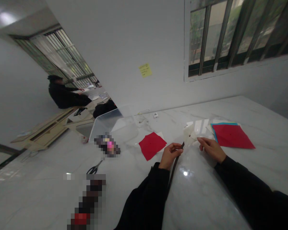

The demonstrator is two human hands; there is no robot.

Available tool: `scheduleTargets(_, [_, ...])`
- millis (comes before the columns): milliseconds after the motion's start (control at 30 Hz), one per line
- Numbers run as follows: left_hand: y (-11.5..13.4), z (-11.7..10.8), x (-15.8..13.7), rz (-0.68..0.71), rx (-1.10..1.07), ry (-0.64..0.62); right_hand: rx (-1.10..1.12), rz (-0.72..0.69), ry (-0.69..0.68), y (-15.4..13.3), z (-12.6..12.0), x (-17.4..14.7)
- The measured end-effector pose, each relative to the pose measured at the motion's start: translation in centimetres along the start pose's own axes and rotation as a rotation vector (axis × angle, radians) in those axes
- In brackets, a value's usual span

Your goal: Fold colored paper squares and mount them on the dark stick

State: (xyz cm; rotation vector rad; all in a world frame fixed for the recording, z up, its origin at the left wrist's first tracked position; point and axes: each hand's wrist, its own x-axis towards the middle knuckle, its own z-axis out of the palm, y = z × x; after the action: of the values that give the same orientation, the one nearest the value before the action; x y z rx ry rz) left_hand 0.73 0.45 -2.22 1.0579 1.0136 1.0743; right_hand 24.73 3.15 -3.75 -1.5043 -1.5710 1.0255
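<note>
Spreading beneath the left fingers point(175, 147) and right fingers point(204, 142), the marbled desk point(50, 198) is reaching past both. Red and blue sheets point(235, 137) are lying just right of the right fingers, and a red paper shape point(151, 145) is lying left of the left fingers, which are pinching a dark strip point(174, 169). Between left and right fingers, a white paper pinwheel point(189, 133) is showing; whether the curled right fingers are gripping it, I cannot tell.
</note>
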Motion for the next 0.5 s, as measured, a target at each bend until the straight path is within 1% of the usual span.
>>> scheduleTargets(67, [0.0, 0.03, -0.01, -0.001, -0.006, 0.0, -0.066, 0.023, -0.079, 0.05, -0.17, -0.02])
scheduleTargets(133, [-0.02, 0.03, -0.02, 0.003, -0.014, -0.003, -0.096, 0.031, -0.087, 0.15, -0.28, -0.03])
scheduleTargets(233, [-0.06, 0.0, -0.02, 0.005, -0.019, 0.0, -0.057, 0.005, -0.006, 0.32, -0.23, 0.01])
scheduleTargets(333, [-0.08, -0.04, 0.0, 0.003, -0.02, -0.005, 0.041, -0.007, 0.119, 0.26, 0.0, -0.01])
scheduleTargets(400, [-0.09, -0.05, 0.02, 0.003, -0.019, -0.009, 0.099, -0.008, 0.167, 0.02, 0.14, -0.08])
scheduleTargets(433, [-0.09, -0.04, 0.03, 0.001, -0.019, -0.008, 0.114, -0.01, 0.165, -0.14, 0.18, -0.14])
scheduleTargets(500, [-0.09, -0.02, 0.06, -0.004, -0.019, 0.0, 0.084, -0.008, 0.087, -0.47, 0.17, -0.27])
